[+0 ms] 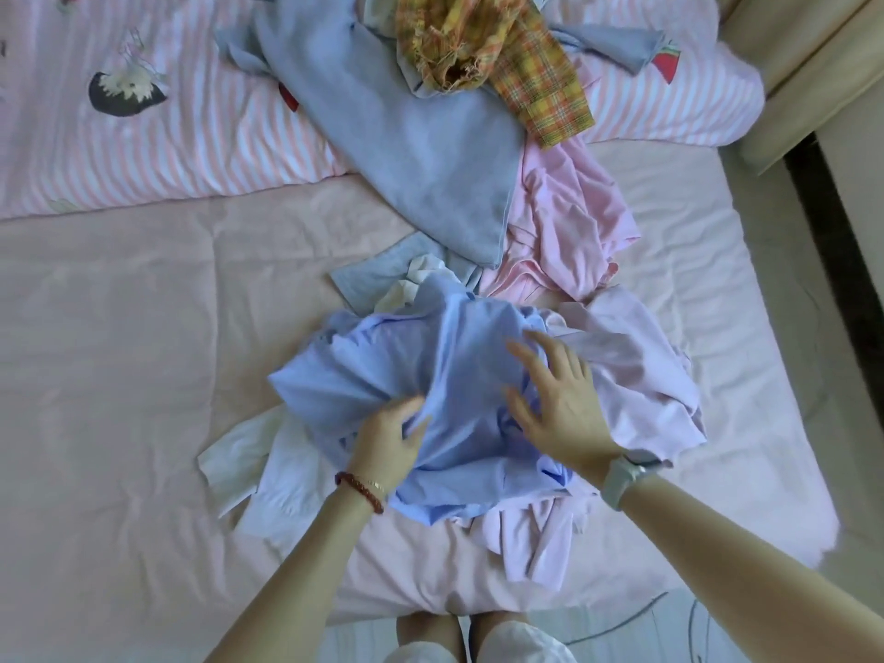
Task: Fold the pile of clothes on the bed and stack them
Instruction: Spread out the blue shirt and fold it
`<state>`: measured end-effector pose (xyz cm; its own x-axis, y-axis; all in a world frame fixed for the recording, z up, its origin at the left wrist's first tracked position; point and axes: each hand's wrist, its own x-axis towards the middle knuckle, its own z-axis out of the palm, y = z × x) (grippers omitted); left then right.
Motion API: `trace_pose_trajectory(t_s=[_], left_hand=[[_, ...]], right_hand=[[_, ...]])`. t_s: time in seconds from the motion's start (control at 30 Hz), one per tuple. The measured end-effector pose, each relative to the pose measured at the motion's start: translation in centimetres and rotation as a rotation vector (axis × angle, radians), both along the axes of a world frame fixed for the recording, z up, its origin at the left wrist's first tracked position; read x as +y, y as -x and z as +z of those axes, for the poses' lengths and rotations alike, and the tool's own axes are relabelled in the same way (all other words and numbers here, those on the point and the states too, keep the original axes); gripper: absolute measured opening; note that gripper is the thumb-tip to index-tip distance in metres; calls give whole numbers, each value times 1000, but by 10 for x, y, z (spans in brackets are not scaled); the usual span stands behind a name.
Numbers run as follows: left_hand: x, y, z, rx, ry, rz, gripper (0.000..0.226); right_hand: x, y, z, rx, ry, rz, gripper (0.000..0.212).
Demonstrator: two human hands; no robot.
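Blue shirt (430,356) fabric is pinched by the left hand (390,440), while the right hand (557,399) is laid spread on it, on the bed (143,327).

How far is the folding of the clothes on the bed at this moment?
Done: nothing visible; no folded stack shows on the pale pink bed sheet. In hand: the left hand grips the crumpled light blue shirt, while the right hand lies open on it. Left: the lilac garment, white garment, grey-blue sweatshirt, pink top and yellow plaid cloth.

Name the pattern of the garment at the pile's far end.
Yellow-orange plaid garment, head view.
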<state>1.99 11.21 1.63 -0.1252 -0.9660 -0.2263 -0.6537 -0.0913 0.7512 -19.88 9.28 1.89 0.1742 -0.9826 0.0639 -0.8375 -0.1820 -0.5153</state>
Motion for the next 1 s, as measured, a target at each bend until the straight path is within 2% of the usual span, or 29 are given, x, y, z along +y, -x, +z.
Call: trace_pose_trajectory(t_s=[0.03, 0.1, 0.13, 0.2, 0.3, 0.37, 0.43, 0.5, 0.53, 0.6, 0.63, 0.7, 0.77, 0.8, 0.9, 0.93, 1.0], left_hand=[[11, -5, 3, 0, 17, -105, 12], [32, -21, 3, -88, -28, -225, 32], [40, -29, 2, -138, -29, -249, 41], [49, -40, 3, -177, 46, -245, 47], [42, -47, 4, -244, 278, -95, 36], [26, -49, 1, -304, 371, -41, 27], [7, -46, -4, -416, 370, -153, 42], [-9, -41, -13, -560, 265, -310, 50], [-16, -39, -12, -579, 138, -359, 45], [-23, -42, -10, -476, 17, -387, 49], [-22, -45, -9, -427, 37, -407, 55], [-16, -55, -4, -500, 78, -569, 60], [-11, -64, 0, -677, -75, -694, 73], [-5, -70, -2, -738, -135, -682, 68], [3, -80, -7, -642, 19, -578, 16], [-1, -83, -3, -586, 51, -509, 20], [-16, -85, 18, -354, -118, -333, 32]], right_hand=[[-12, -7, 2, 22, -41, -4, 60], [-30, -22, 5, 52, -229, 54, 77], [-35, -29, 7, 77, -350, 84, 78], [-32, -37, 5, 199, -498, 134, 66], [1, -29, 3, 311, -394, 287, 41], [32, -16, -3, 261, -289, 385, 30], [54, -4, -10, 190, -196, 378, 24], [58, -1, -10, 150, -163, 309, 27], [53, -4, -6, 130, -120, 263, 31], [42, -14, 1, 123, -54, 203, 41], [37, -20, 5, 164, -34, 208, 47], [31, -28, 5, 334, -47, 278, 64], [26, -34, 0, 473, -116, 416, 73], [24, -36, -5, 536, -167, 491, 68], [18, -37, -1, 511, -292, 486, 34], [14, -35, 7, 422, -348, 438, 23], [-3, -27, 26, 242, -428, 296, 18]])
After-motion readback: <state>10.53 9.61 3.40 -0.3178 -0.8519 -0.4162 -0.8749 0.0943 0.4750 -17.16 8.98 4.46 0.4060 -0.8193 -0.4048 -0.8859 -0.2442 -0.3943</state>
